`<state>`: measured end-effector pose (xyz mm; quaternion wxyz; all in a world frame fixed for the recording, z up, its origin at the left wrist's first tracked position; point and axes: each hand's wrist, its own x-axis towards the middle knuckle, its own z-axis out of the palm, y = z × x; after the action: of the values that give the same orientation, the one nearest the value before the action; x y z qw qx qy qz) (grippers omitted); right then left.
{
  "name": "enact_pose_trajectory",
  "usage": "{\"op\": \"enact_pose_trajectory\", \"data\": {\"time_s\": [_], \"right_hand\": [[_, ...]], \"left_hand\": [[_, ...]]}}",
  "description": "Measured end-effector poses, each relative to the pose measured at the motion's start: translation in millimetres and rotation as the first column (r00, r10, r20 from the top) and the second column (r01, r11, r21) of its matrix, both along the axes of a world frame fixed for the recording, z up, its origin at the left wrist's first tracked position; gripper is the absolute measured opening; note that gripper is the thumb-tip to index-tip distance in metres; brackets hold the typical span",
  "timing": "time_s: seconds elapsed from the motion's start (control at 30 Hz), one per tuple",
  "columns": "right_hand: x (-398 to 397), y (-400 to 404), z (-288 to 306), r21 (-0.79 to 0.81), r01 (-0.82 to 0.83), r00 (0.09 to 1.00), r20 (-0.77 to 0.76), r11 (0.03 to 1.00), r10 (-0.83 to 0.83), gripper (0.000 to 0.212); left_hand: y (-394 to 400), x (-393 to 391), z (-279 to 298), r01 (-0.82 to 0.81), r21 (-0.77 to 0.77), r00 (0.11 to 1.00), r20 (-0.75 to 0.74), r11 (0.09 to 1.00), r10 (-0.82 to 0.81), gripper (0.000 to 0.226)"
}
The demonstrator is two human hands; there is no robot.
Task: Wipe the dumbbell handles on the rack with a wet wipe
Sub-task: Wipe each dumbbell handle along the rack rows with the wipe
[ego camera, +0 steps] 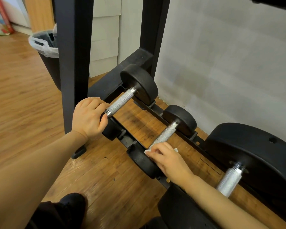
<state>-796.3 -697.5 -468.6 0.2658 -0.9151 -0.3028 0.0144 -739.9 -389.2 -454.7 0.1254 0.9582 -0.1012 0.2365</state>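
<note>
Down low, bottom rack (157,111) tier near floor (23,96): three dumbbells lie across rails. Left hand (87,118) curled over near head of left dumbbell (139,83), thumb beside its bare handle (120,103). Right hand (167,161) pinches white wipe (147,152) round near end of middle handle (163,134). Big dumbbell (254,156) at right, untouched. Bin (46,52) with liner behind black upright (73,63)

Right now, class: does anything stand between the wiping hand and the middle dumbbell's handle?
Nothing visible does: the right hand already presses the wet wipe onto the near end of the middle dumbbell's handle.
</note>
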Motion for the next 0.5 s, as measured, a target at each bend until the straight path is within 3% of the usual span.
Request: {"op": "enact_pose_trajectory", "data": {"time_s": [0.07, 0.13, 0.27, 0.4, 0.5], "right_hand": [[1, -3, 6, 0.127, 0.135, 0.99, -0.062, 0.983, -0.128, 0.018], [5, -6, 7, 0.288, 0.33, 0.935, -0.228, 0.899, -0.271, 0.024], [0, 3, 8, 0.388, 0.405, 0.859, -0.471, 0.828, -0.199, 0.024], [1, 6, 7, 0.392, 0.373, 0.878, -0.441, 0.841, -0.185, 0.022], [9, 7, 13, 0.32, 0.324, 0.942, -0.198, 0.89, -0.271, 0.018]], "left_hand": [[-1, 0, 1, 0.002, -0.002, 1.0, -0.001, 1.0, -0.002, 0.048], [-1, -1, 1, 0.0, -0.002, 1.0, 0.0, 1.0, 0.0, 0.048], [-1, -1, 0, 0.001, -0.017, 1.0, 0.001, 1.0, -0.001, 0.048], [-1, -1, 0, 0.004, -0.031, 1.0, 0.002, 1.0, -0.004, 0.047], [0, -1, -1, 0.006, -0.022, 1.0, -0.007, 1.0, -0.006, 0.046]]}}
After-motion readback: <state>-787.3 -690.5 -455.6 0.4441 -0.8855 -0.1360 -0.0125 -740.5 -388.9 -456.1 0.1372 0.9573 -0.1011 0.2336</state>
